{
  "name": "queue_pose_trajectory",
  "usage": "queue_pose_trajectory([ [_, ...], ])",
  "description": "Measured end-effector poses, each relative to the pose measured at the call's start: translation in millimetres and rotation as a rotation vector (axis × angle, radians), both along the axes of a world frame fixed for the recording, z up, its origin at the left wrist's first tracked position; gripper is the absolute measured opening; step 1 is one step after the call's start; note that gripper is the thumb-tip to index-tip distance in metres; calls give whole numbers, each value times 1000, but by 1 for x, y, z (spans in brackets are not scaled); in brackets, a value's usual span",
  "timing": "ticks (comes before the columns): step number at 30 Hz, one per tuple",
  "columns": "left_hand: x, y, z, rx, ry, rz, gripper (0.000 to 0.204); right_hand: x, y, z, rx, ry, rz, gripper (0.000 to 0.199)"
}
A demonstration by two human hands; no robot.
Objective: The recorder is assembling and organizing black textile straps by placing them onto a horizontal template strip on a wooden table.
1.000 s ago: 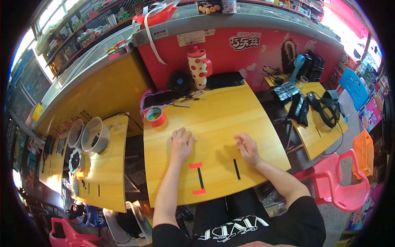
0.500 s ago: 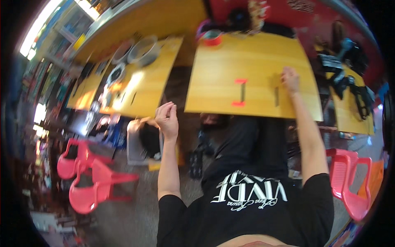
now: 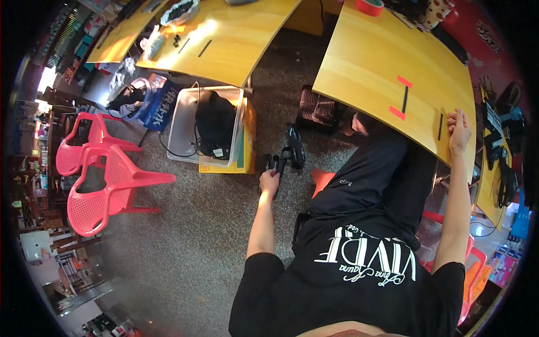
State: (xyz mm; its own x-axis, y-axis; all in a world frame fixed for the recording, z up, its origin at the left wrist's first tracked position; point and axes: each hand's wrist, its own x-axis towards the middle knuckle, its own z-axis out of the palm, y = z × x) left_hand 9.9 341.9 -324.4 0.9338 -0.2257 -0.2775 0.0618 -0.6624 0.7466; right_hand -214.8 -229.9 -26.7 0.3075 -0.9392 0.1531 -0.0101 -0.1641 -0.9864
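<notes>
Reaching down past the counter's [image 3: 359, 59] near left corner, the left hand [image 3: 269, 181] meets a black gadget [image 3: 275, 163] low beside the floor [image 3: 191, 247]. Its fingers are bent and lie over the gadget; black parts show beyond the fingertips and at the edge of the hand. Whether they pinch it or only touch it, I cannot tell, as the back of the hand hides the contact. A second black piece [image 3: 295, 147] lies just beyond the gadget, closer to the counter; whether the two are joined is unclear.

The right hand [image 3: 459, 133] is at the counter's near right part, its fingers loosely curled and close together; I cannot tell whether the tips meet. Just to the left of these fingers, on the counter, is a black strip [image 3: 440, 127]. Farther left on the counter, another dark line [image 3: 405, 99] runs between two red strips [image 3: 397, 113].

Left of the counter stands a clear bin [image 3: 178, 126] with a black bag-like thing [image 3: 215, 123] inside, a yellow box [image 3: 250, 135] showing beneath it. Pink chairs [image 3: 90, 208] stand farther left of the counter.
</notes>
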Motion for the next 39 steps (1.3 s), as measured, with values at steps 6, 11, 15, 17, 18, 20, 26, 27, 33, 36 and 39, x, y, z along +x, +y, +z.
queue_pose_trajectory([
  [6, -15, 8, -53, 647, 126, -16, 60, -3, -5, 4, -17, 157, 15, 21],
  [11, 14, -14, -70, 682, 279, 49, 81, -8, -19, 12, -77, 243, -57, 24],
  [15, 12, -8, -84, 712, 346, 123, 92, -8, -23, 11, -104, 276, -83, 23],
  [17, 8, -24, -75, 778, 298, 126, 89, -12, -23, 11, -105, 287, -97, 23],
  [18, 6, -36, -73, 843, 243, 137, 87, -16, -24, 12, -117, 305, -102, 23],
  [20, -2, -46, -82, 652, -116, -19, 85, -8, -20, 10, -116, 314, -90, 24],
  [26, 22, -161, -60, 346, -72, -29, 73, -10, -12, 15, -132, 292, -129, 22],
  [27, 33, -161, -66, 438, 95, 30, 64, -6, -8, 13, -122, 297, -117, 22],
  [33, 65, -133, -86, 265, 396, 110, 31, 9, 4, 11, -105, 268, -119, 20],
  [36, 49, -116, -68, 68, 422, 70, 19, 1, 2, 17, -112, 265, -114, 19],
  [39, 31, -94, -26, -636, 640, 241, 9, 2, -1, 16, -105, 194, -91, 18],
])
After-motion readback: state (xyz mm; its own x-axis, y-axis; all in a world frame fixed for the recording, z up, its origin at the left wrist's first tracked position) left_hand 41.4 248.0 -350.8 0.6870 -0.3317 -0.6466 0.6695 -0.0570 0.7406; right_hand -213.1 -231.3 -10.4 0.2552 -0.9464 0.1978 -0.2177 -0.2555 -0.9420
